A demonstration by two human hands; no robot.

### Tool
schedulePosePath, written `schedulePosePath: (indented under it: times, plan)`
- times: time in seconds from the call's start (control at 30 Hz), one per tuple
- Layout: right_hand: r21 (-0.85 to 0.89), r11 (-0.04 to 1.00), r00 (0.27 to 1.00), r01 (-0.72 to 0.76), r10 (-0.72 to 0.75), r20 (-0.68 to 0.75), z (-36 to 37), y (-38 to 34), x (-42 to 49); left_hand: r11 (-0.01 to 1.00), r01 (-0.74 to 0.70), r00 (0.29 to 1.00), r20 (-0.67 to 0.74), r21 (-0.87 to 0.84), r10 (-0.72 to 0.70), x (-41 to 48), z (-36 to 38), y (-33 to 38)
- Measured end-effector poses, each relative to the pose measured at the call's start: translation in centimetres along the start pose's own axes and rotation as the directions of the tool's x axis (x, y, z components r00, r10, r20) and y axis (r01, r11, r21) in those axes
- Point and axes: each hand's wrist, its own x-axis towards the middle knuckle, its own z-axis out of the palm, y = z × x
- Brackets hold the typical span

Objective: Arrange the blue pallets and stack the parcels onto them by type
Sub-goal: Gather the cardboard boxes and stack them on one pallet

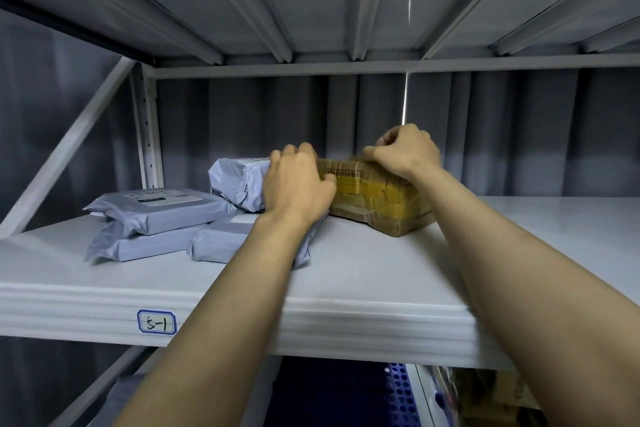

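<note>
Cardboard parcel [377, 198], taped brown, sits on the upper shelf [346, 274] beside grey mailer bags [162, 208] as a person's left hand [298, 184] and right hand [408, 152] clasp its two ends, fingers [294, 152] curled over the far edge. Sorting looks barely begun: every parcel is on the shelf, and a blue pallet [398, 392] shows only partly below.

L hand [298, 180], R hand [408, 152] curled, gripping.

White shelf [346, 274], grey mailer bags [162, 208], taped cardboard box [377, 204] resting on it
</note>
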Motion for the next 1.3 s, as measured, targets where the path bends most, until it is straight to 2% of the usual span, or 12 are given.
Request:
schedulePosePath:
  times: [0.13,0.23,0.37,0.53,0.63,0.8,0.9,1.0,1.13,1.23,1.3]
  plan:
    - [-0.025,0.99,0.97,-0.139,0.141,0.196,-0.6,0.9,0.1,1.0,-0.003,1.0,0.002,-0.014,0.003,-0.1,0.0,0.0]
    - [-0.195,0.972,0.939,-0.131,0.184,0.29,-1.3,0.9,0.1,1.0,-0.008,1.0,0.002,-0.021,0.008,-0.1,0.0,-0.1]
    - [-0.369,0.92,0.911,-0.134,0.261,0.319,-1.9,0.5,0.0,1.0,-0.015,1.0,0.007,-0.021,0.015,-0.1,0.1,-0.1]
    - [-0.375,0.92,0.915,-0.112,0.243,0.323,-2.7,-0.3,-0.4,0.998,-0.033,0.999,0.008,-0.052,0.034,-0.1,0.2,0.0]
    - [-0.279,0.947,0.924,-0.159,0.242,0.296,-2.6,-0.2,-0.7,0.991,-0.002,0.999,0.041,-0.137,0.008,-0.1,0.3,-0.1]
    - [-0.116,0.981,0.982,-0.158,0.168,0.084,-3.2,0.5,-1.3,0.961,0.053,0.991,0.135,-0.271,-0.017,-0.3,0.3,0.3]
    - [-0.04,0.975,0.971,-0.218,0.221,0.092,-3.5,0.9,-1.9,0.941,0.113,0.982,0.18,-0.32,-0.057,-0.3,-0.1,0.5]
    - [0.122,0.954,0.959,-0.274,0.262,0.11,-3.8,1.4,-2.9,0.907,0.164,0.972,0.221,-0.388,-0.081,-0.4,-0.3,0.8]
    - [0.414,0.859,0.952,-0.303,0.29,0.095,-4.5,1.4,-5.1,0.883,0.194,0.96,0.267,-0.427,-0.082,-0.6,-0.5,1.2]
    - [0.624,0.722,0.948,-0.299,0.299,0.108,-5.2,0.8,-6.9,0.863,0.198,0.96,0.271,-0.465,-0.075,-1.2,-0.9,2.1]
    - [0.704,0.646,0.949,-0.294,0.283,0.136,-5.5,0.3,-8.2,0.84,0.183,0.968,0.243,-0.511,-0.063,-2.1,-1.5,3.1]
